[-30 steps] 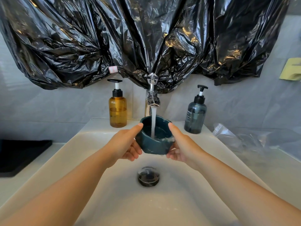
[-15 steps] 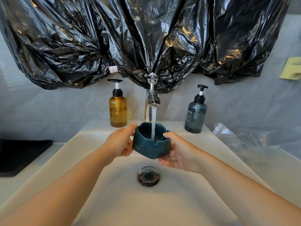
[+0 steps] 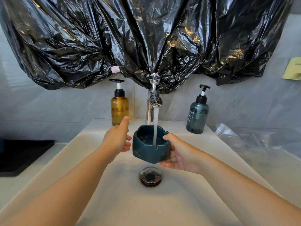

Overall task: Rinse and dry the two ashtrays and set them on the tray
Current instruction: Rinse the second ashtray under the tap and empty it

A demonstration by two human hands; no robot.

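A dark teal ashtray [image 3: 150,148] with notched rim is held over the white sink [image 3: 114,201], under the running tap [image 3: 154,101]. Water falls into its bowl, which holds some water. My right hand [image 3: 179,156] grips its right side, thumb on the rim and fingers beneath. My left hand [image 3: 118,137] is just left of the ashtray, thumb lifted off and fingers apart, fingertips close to its left wall. A black tray [image 3: 21,154] lies on the counter at the far left. A second ashtray is not in sight.
An amber pump bottle [image 3: 119,108] stands left of the tap, a grey-blue pump bottle [image 3: 197,117] right of it. The drain plug [image 3: 150,176] sits below the ashtray. Black plastic sheeting [image 3: 146,38] hangs above. Clear plastic wrap [image 3: 252,139] lies on the right counter.
The ashtray has turned and tilted upright and sunk a little. My left thumb has come off its rim and the left hand has drawn back; the right hand now carries it alone.
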